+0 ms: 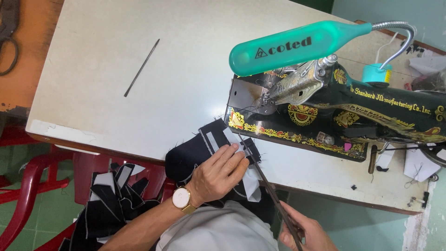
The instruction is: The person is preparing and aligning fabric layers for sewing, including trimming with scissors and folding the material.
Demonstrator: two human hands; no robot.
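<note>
My left hand (219, 173), with a white-faced watch on the wrist, presses down on a black fabric piece with white stitching and white lining (204, 148) at the table's near edge. My right hand (304, 232) grips the handles of long scissors (267, 183) at the bottom of the view. The blades point up and left, their tips reaching the fabric right beside my left fingertips. A black sewing machine with gold and red ornament (334, 109) stands just beyond the fabric on the right.
A teal gooseneck lamp (297, 46) hangs over the machine's needle area. A thin dark rod (141, 68) lies on the white table (116, 107). More black and white fabric pieces (109, 200) are piled on a red plastic chair (28, 186) at lower left. Another pair of scissors (8, 37) lies at top left.
</note>
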